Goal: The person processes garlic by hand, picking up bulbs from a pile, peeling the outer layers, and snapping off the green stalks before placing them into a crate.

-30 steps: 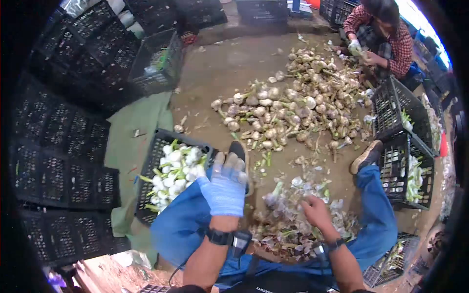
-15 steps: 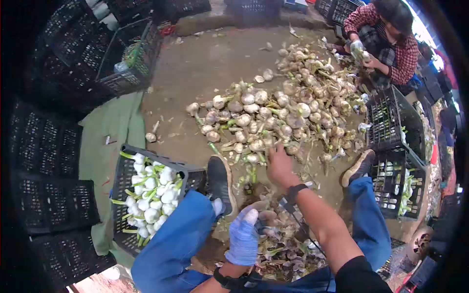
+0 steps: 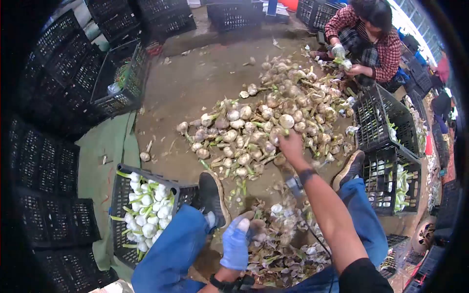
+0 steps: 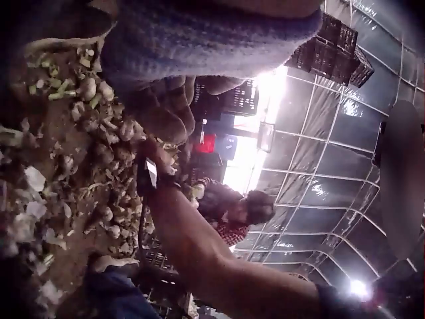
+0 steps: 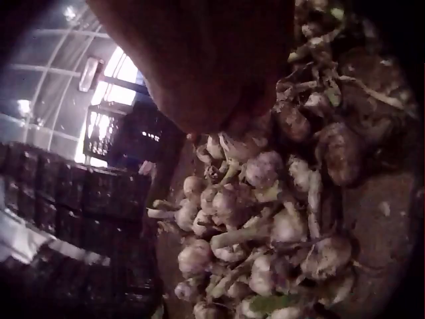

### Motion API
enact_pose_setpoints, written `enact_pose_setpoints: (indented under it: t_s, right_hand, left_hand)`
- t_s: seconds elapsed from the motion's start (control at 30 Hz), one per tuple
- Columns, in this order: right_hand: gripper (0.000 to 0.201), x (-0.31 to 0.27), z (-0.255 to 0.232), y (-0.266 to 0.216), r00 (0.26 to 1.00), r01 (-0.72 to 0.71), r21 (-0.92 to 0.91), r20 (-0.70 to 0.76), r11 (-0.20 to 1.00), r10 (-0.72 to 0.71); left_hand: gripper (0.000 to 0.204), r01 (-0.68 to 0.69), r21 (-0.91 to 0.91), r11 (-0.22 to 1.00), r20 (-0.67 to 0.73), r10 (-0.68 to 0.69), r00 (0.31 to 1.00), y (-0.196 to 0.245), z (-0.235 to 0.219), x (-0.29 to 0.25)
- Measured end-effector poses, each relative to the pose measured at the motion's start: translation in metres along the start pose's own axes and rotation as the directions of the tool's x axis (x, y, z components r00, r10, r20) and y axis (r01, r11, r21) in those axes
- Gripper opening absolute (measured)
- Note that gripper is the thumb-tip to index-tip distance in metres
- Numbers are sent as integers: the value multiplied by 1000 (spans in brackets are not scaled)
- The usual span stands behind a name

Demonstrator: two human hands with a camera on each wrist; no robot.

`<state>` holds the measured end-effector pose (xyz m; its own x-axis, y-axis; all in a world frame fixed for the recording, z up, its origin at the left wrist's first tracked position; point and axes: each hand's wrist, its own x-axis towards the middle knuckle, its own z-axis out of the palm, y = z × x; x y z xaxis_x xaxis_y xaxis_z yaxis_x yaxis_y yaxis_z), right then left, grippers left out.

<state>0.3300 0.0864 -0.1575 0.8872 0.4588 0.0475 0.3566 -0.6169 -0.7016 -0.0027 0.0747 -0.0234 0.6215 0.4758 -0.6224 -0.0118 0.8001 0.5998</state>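
Note:
A broad pile of unpeeled garlic bulbs (image 3: 234, 124), with stalks and dirty skins, spreads over the floor ahead. My bare right hand (image 3: 291, 148) reaches into its near part, fingertips right at a bulb (image 3: 276, 134). In the right wrist view the dark back of the right hand (image 5: 206, 73) hides its fingers, so I cannot tell whether they grip one. My left hand (image 3: 236, 246), in a blue knitted glove with greyish fingertips, hovers between the knees beside a heap of peeled-off skins (image 3: 278, 259). Its fingers are loosely bent around nothing.
A black crate (image 3: 118, 195) of cleaned white garlic (image 3: 149, 207) stands left of my left shoe (image 3: 213, 195). More crates (image 3: 386, 183) stand at right, and dark crates are stacked at left (image 3: 41, 161). A person in a checked shirt (image 3: 386, 53) works garlic at the back right.
My right hand has moved from the skin heap forward into the garlic pile. The left hand has come from above the left knee, fingers spread, to between the knees, fingers loosely bent.

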Motion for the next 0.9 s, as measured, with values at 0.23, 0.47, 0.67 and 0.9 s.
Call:
enact_pose_setpoints:
  t_s: [0.23, 0.47, 0.67, 0.9]
  right_hand:
    - [27, -165, -131, -39, 878, -337, 472, 471, 814, 91]
    - [23, -266, -199, -67, 859, -460, 634, 496, 621, 130]
    - [23, -299, -239, -77, 848, -517, 660, 482, 546, 221]
    - [19, -315, -244, -75, 899, -438, 765, 361, 472, 250]
  left_hand:
    - [59, -61, 139, 988, 88, 49, 995, -26, 8, 4]
    - [64, -129, 338, 932, 341, 6, 940, -28, 46, -39]
    - [69, -508, 536, 675, 484, 247, 840, -36, 64, -71]
    - [69, -751, 629, 199, 668, 357, 654, -44, 75, -88]
